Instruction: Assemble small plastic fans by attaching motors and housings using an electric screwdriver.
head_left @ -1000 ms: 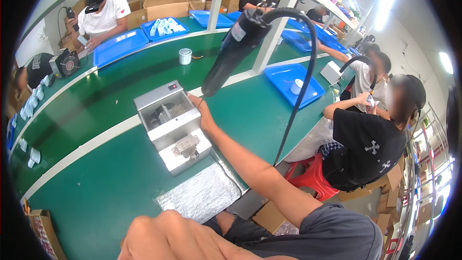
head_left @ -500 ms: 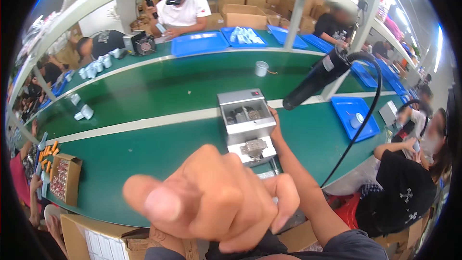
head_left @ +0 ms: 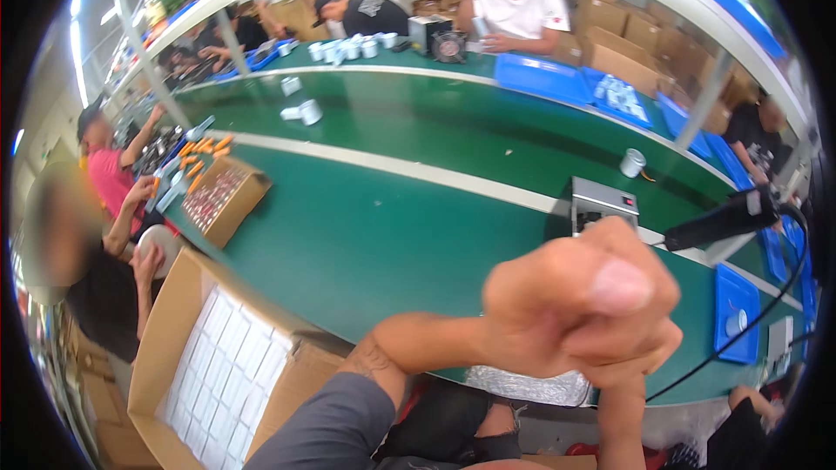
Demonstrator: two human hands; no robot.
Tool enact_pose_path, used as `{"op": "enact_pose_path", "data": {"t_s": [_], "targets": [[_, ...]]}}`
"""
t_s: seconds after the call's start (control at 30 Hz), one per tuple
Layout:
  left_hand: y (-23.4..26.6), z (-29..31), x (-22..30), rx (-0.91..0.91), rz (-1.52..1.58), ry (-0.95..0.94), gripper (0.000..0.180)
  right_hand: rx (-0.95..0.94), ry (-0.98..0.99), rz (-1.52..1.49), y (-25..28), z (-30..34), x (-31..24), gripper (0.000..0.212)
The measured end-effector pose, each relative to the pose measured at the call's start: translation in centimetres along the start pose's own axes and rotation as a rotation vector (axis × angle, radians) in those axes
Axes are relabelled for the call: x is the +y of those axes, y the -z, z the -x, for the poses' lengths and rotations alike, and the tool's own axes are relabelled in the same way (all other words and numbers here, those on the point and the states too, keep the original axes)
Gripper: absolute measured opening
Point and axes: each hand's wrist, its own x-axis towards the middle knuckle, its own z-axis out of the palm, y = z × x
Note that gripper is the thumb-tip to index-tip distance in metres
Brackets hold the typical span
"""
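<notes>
My left hand (head_left: 575,309) is raised close in front of me, its fingers curled in and the thumb folded over them. Anything inside its grip is hidden. Behind it, my right forearm (head_left: 622,418) comes up from the lower edge. The right hand is mostly covered by the left, so its fingers cannot be made out. Just beyond both hands stands a grey metal machine (head_left: 603,198) with a red switch on top; its front is blocked from sight. Crinkled silver foil-like material (head_left: 527,386) lies at the near table edge, below the left hand.
An open carton (head_left: 161,365) of white boxes stands at lower left. A smaller carton (head_left: 246,213) of red-and-silver pieces sits beside orange parts (head_left: 205,146). A black tube (head_left: 718,224) with a cable hangs at right, near a blue tray (head_left: 724,296). Co-workers sit around.
The view has swung left, so the machine now appears farther right and more of the left-hand carton shows. My left hand remains closed and now covers the machine's front and my right hand.
</notes>
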Motion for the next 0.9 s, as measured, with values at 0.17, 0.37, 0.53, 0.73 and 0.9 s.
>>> {"op": "enact_pose_path", "data": {"t_s": [0.17, 0.37, 0.53, 0.73, 0.9], "targets": [[1.0, -1.0, -2.7, 0.135, 0.002, -0.016, 0.054, -0.104, 0.075, -0.142, -1.1, -4.9, 8.5, 0.037], [0.1, -0.1, -3.2, 0.184, -0.075, -0.142, 0.046, -0.222, 0.145, -0.359, -6.7, -8.7, 14.6, 0.037], [0.5, -0.8, -2.7, 0.12, -0.096, -0.104, 0.042, -0.125, 0.11, -0.4, -7.2, -10.2, 18.5, 0.039], [0.8, 0.6, 1.4, 0.182, -0.243, -0.189, 0.041, 0.322, -0.322, -0.671, 8.9, 5.2, 28.2, 0.04], [1.9, -0.6, 1.3, 0.089, -0.405, -0.234, 0.045, 0.416, -0.227, -0.427, 11.2, 4.0, 26.0, 0.04]]}}
